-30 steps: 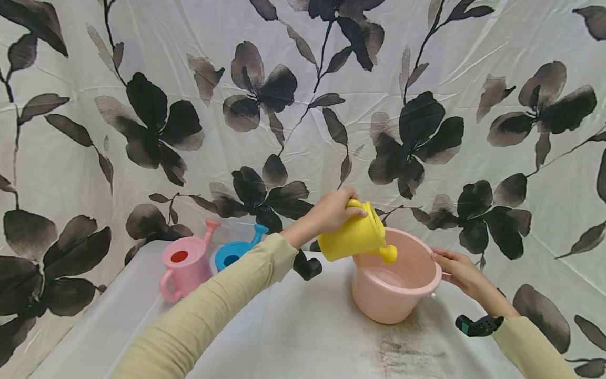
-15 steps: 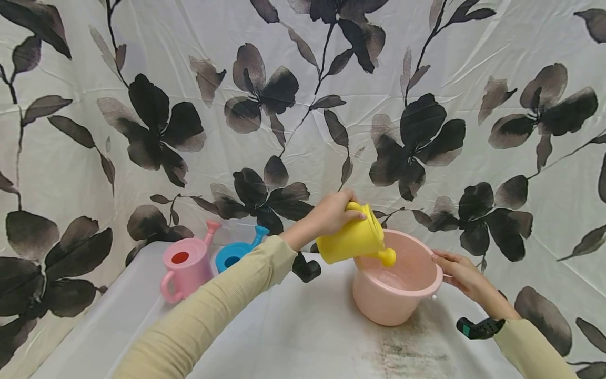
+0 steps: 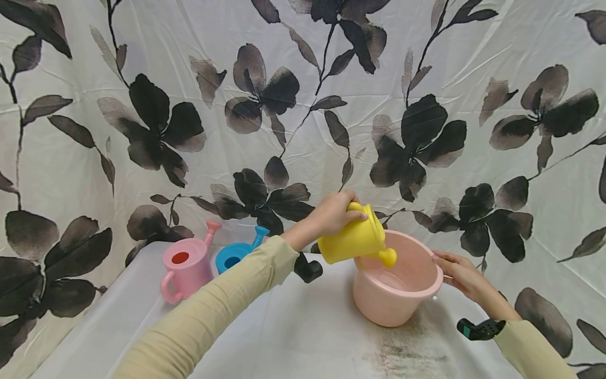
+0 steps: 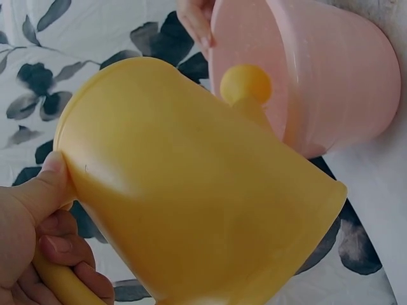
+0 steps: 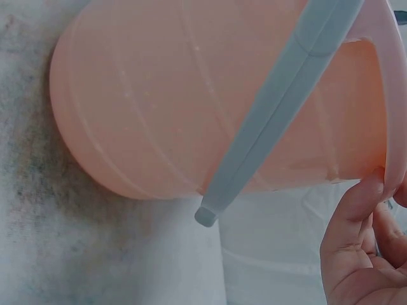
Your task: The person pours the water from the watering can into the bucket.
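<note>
My left hand [image 3: 335, 213] grips the handle of a yellow watering can [image 3: 352, 241], its thumb pressed against the can near the top edge. The can is tipped to the right, and its round spout head [image 3: 388, 257] hangs over the mouth of a pink bucket [image 3: 389, 308]. On the bucket's far right side, my right hand [image 3: 460, 271] pinches the rim; the right wrist view shows the thumb [image 5: 359, 194] on one face of it and fingers on the other. A grey bail handle [image 5: 273, 121] crosses the bucket's outer wall there.
A pink watering can [image 3: 189, 268] and a blue watering can [image 3: 234, 252] stand on the white table [image 3: 265, 331] at the left, the blue one partly behind my left sleeve. Dark smudges [image 3: 412, 352] mark the table before the bucket. A floral curtain [image 3: 303, 105] hangs behind.
</note>
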Demonstrator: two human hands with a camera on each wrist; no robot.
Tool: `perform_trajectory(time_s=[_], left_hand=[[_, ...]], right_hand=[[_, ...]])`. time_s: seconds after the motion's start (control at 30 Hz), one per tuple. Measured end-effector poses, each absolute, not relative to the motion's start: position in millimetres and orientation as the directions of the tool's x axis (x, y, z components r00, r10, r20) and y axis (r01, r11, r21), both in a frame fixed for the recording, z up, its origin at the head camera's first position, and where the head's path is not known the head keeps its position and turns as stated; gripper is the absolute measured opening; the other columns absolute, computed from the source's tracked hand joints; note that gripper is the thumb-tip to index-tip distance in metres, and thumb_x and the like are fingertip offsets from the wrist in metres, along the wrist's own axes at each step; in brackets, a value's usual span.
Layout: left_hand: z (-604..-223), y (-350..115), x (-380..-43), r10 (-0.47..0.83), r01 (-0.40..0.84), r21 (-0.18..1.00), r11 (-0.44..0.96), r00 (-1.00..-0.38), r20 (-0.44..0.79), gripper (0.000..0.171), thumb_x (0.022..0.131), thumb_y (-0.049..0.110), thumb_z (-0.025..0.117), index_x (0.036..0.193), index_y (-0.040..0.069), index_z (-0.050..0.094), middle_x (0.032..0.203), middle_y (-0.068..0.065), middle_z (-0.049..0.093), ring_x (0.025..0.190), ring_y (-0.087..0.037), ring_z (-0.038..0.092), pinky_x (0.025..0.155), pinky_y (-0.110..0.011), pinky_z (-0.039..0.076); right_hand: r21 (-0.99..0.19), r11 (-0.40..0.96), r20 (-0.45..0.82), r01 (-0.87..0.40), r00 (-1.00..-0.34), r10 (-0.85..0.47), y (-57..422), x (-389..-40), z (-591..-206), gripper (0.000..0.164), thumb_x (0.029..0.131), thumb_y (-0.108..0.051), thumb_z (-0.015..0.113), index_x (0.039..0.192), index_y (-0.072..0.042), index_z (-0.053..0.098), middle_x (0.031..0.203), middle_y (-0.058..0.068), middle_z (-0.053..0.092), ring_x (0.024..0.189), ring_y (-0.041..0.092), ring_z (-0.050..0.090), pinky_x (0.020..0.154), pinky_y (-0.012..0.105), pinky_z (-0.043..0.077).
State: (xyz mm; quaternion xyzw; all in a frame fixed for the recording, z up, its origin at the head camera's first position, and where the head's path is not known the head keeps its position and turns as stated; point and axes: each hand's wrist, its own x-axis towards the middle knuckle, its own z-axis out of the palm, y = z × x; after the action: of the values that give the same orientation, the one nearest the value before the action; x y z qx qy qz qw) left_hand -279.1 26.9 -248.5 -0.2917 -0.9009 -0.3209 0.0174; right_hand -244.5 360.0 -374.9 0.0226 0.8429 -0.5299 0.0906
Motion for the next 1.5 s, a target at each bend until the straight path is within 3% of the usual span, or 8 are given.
perform_trajectory(time_s=[0.67,0.93,1.17,1.5], left_hand=[[-245.7,29.9,-278.5,0.526,0.538,0.578,0.613,-0.824,0.209,0.026,0.093,0.025,0.064,0.108,0.004,0.059,0.088,-0.005,0.058,0.076,-0.015,0.051,0.064,-0.018,0.04],[-244.7,31.6,-279.2,0.523,0.536,0.563,0.629,-0.828,0.204,0.028,0.092,0.026,0.065,0.108,0.004,0.059,0.09,-0.006,0.06,0.077,-0.015,0.051,0.065,-0.018,0.04],[-243.4,32.1,-278.9,0.524,0.543,0.543,0.64,-0.826,0.208,0.028,0.092,0.027,0.065,0.108,0.004,0.06,0.091,-0.006,0.061,0.077,-0.016,0.051,0.065,-0.019,0.039],[-243.6,33.4,-280.8,0.524,0.54,0.537,0.648,-0.828,0.199,0.027,0.092,0.026,0.065,0.108,0.004,0.06,0.095,-0.007,0.062,0.079,-0.016,0.052,0.066,-0.019,0.041]], right_hand=[[-0.892,0.429,-0.184,0.141,-0.981,-0.062,362.0,-244.1,-375.5,0.068,0.102,-0.035,0.043,0.146,0.013,0.021,0.138,0.019,0.049,0.094,-0.007,0.055,0.086,0.025,0.054],[-0.892,0.429,-0.185,0.144,-0.981,-0.055,361.1,-245.1,-375.5,0.068,0.102,-0.035,0.043,0.146,0.013,0.022,0.14,0.024,0.046,0.095,-0.004,0.057,0.086,0.025,0.054],[-0.894,0.425,-0.182,0.144,-0.982,-0.051,360.7,-245.9,-375.5,0.068,0.102,-0.035,0.044,0.145,0.013,0.022,0.135,0.016,0.052,0.093,-0.005,0.056,0.085,0.024,0.054],[-0.885,0.444,-0.178,0.142,-0.983,-0.039,358.2,-245.7,-375.7,0.068,0.102,-0.036,0.042,0.146,0.012,0.021,0.146,0.032,0.035,0.1,-0.001,0.057,0.087,0.025,0.054]])
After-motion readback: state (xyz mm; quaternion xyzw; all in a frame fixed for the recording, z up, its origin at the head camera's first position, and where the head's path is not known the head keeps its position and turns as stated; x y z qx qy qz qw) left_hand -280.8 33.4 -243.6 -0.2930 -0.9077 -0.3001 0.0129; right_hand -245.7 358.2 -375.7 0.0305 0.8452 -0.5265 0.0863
